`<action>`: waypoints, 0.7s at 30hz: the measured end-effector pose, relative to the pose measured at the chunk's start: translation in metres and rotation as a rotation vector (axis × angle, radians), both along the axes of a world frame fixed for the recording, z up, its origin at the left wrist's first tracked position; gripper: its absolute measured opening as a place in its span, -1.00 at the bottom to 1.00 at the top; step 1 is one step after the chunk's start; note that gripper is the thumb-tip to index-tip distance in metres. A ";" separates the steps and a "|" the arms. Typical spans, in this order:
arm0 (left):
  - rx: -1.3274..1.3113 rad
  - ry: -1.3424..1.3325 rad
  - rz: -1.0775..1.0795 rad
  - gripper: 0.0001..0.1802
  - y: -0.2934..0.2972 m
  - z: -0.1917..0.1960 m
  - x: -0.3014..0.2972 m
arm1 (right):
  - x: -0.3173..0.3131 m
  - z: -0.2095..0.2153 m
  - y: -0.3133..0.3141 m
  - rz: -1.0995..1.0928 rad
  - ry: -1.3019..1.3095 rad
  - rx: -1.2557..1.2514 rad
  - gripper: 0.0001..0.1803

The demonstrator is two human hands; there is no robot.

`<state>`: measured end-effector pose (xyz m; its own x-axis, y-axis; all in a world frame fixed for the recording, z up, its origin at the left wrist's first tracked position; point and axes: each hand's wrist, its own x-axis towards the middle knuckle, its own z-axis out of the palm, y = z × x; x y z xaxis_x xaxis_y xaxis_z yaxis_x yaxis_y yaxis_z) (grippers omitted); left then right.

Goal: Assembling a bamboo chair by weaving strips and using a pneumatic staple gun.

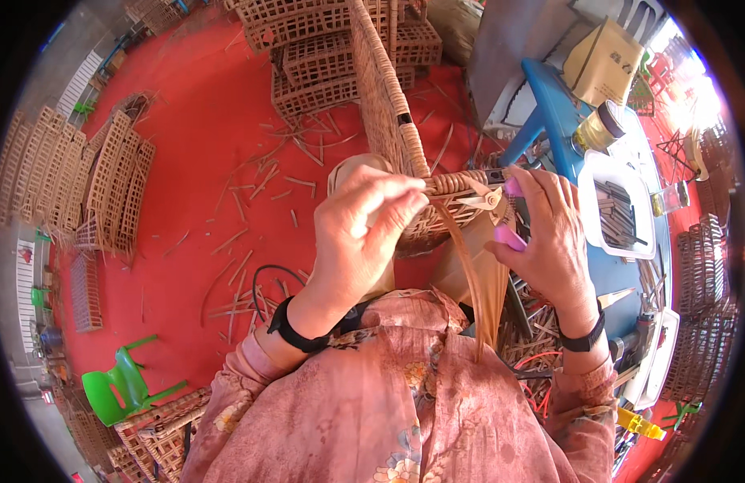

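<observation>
A large woven wicker basket (388, 105) leans across my lap, its rim partly wrapped with a coiled strip (457, 184). My left hand (360, 225) is at the near corner of that rim, thumb and fingertips pinched together; what they hold is hidden. From just beside those fingertips a long tan flat strip (469, 274) hangs down over my lap. In my right hand (553, 241) are scissors (491, 198) with purple handles. Their blades are spread apart and point left, at the wrapped rim.
On my right a blue table (614, 282) bears a white tray (582, 201) of dark sticks, a lidded jar (598, 129) and a paper bag (604, 60). Stacked wicker pieces (107, 185) stand left on the red floor (187, 145), strewn with cane scraps. A green chair (119, 386) is at lower left.
</observation>
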<state>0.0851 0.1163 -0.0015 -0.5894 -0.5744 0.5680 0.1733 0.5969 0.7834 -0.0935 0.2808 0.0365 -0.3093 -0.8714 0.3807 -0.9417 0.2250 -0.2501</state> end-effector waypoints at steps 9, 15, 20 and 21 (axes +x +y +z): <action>-0.512 0.094 0.044 -0.71 0.007 -0.021 0.005 | -0.005 0.005 -0.021 0.163 0.316 0.045 -0.13; -0.578 0.100 0.043 -0.72 0.005 -0.024 0.006 | -0.006 0.006 -0.031 0.205 0.401 0.067 -0.21; -0.518 0.137 0.047 -0.71 0.000 -0.021 0.004 | -0.008 0.009 -0.036 0.208 0.529 0.074 -0.31; -0.488 0.150 0.056 -0.71 -0.001 -0.018 0.003 | -0.008 0.009 -0.037 0.209 0.554 0.079 -0.34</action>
<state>0.0885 0.1157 -0.0194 -0.4569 -0.2496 0.8538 0.2196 0.8984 0.3802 -0.1018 0.2438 0.0453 0.0981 -0.9247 0.3679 -0.9534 0.0187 0.3011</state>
